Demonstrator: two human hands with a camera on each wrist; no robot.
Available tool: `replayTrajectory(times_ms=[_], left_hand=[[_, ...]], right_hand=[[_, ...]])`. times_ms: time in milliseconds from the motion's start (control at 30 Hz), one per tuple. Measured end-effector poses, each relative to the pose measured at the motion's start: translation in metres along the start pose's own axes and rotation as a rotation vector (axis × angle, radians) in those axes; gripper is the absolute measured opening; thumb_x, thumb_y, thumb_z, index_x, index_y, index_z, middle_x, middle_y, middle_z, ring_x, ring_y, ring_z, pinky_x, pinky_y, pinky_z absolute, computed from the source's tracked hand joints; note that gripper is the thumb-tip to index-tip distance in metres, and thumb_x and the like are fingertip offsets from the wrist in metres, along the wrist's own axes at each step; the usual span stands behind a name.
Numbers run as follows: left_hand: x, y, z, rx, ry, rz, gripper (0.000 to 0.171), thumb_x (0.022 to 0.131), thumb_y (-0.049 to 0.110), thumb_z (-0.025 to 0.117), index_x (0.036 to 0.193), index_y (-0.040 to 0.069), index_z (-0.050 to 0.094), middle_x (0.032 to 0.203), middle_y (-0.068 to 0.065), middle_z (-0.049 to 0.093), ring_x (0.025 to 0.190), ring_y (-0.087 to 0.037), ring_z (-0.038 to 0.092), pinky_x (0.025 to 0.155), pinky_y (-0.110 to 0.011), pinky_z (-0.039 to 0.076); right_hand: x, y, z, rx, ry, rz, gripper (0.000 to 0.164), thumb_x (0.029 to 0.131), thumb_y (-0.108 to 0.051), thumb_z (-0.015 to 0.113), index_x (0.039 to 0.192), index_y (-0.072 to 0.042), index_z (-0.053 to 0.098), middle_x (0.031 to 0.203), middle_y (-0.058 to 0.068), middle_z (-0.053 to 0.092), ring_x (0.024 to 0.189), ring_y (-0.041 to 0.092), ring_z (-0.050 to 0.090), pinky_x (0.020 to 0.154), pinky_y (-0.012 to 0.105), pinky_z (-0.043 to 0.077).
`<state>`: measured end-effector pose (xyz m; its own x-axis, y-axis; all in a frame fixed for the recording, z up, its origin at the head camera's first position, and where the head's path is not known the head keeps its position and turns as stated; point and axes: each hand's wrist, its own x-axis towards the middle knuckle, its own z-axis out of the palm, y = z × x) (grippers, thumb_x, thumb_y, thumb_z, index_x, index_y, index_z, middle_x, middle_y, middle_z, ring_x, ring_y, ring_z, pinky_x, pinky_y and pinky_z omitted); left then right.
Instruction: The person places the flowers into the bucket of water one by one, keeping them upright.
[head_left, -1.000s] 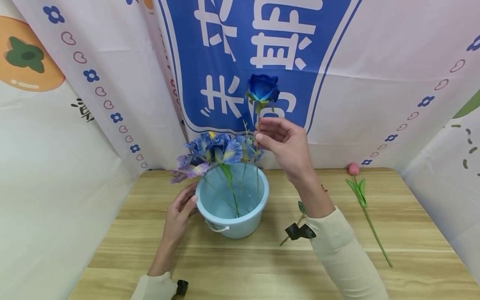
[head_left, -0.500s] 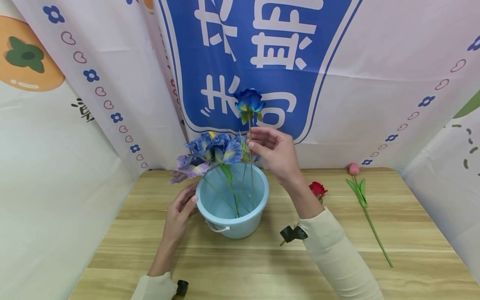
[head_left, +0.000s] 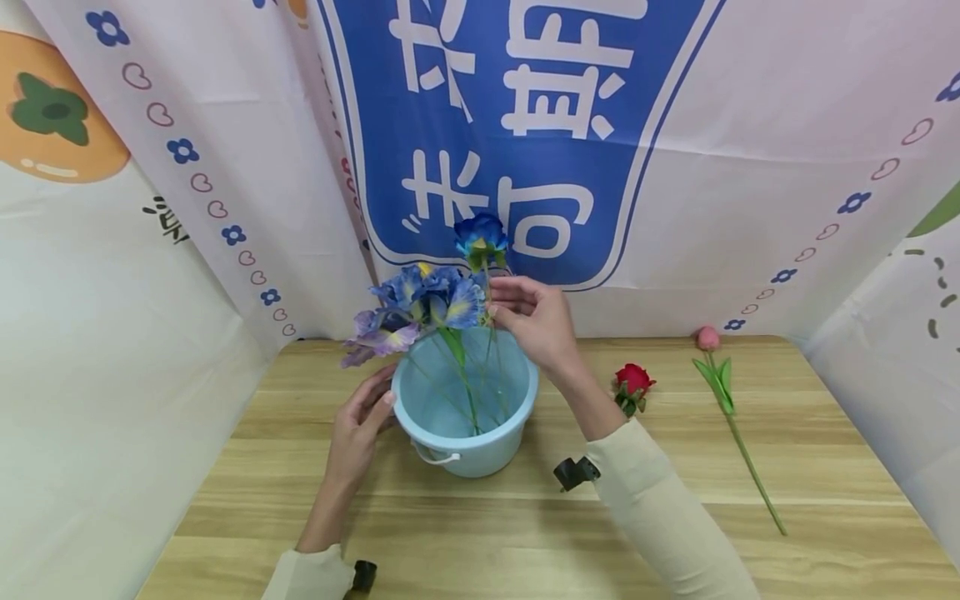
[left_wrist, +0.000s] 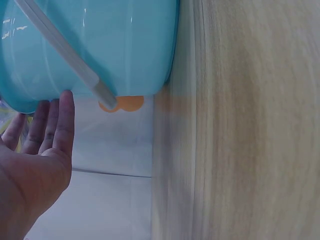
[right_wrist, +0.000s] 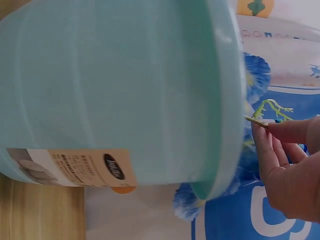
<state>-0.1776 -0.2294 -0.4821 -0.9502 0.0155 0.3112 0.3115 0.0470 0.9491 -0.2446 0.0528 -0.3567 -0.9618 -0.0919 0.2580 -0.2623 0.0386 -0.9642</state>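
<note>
A light blue bucket [head_left: 465, 454] stands on the table, holding several blue and purple irises [head_left: 442, 300] that lean left over its rim. My left hand [head_left: 356, 433] rests against the bucket's left side near the rim. In the left wrist view its fingers [left_wrist: 64, 122] look nearly straight along the wall. Between thumb and fingertips, my right hand [head_left: 536, 329] pinches the stem of a blue rose [head_left: 480, 237]. The bloom stands above the irises, and the stem reaches down into the bucket. In the right wrist view the pinched stem [right_wrist: 256, 121] shows just beyond the rim.
A red rose [head_left: 634, 380] lies to the right of the bucket, its stem mostly hidden by my right arm. Farther right lies a pink tulip [head_left: 707, 338]. A printed cloth [head_left: 690, 250] hangs behind the wooden table [head_left: 480, 533]. The bucket's white handle [head_left: 437, 457] hangs at its front.
My right hand has moved down and left with the blue rose, lowering its stem deeper into the bucket. The red rose has come into view. My left hand has stayed put.
</note>
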Motion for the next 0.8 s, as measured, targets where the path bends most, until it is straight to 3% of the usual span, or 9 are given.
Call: replayTrajectory(times_ms=[333,633,800], left_hand=[[0.001,0.002,0.002,0.008,0.011,-0.023,0.044,0.111,0.011,0.057,0.153,-0.003,0.053,0.133,0.006,0.07,0.116,-0.008,0.073,0.092,-0.026,0.068],[0.0,0.003,0.002,-0.012,0.01,-0.011,0.044,0.111,0.009,0.057,0.153,-0.005,0.053,0.133,0.007,0.071,0.116,-0.008,0.073,0.092,-0.025,0.068],[0.0,0.001,0.002,-0.018,0.002,0.002,0.044,0.111,0.009,0.057,0.153,-0.005,0.053,0.133,0.006,0.071,0.116,-0.008,0.073,0.09,-0.026,0.068]], right_hand=[[0.005,0.016,0.013,-0.052,0.016,0.114,0.031,0.095,0.008,0.074,0.124,-0.002,0.077,0.115,0.019,0.078,0.099,0.027,0.078,0.078,0.03,0.071],[0.004,0.026,0.023,-0.232,0.04,0.019,0.03,0.092,0.006,0.077,0.119,-0.006,0.079,0.108,0.015,0.081,0.094,0.028,0.08,0.073,0.026,0.069],[0.001,0.03,0.025,-0.26,0.062,-0.001,0.029,0.091,0.006,0.077,0.116,-0.007,0.081,0.105,0.013,0.081,0.093,0.028,0.08,0.07,0.026,0.068]])
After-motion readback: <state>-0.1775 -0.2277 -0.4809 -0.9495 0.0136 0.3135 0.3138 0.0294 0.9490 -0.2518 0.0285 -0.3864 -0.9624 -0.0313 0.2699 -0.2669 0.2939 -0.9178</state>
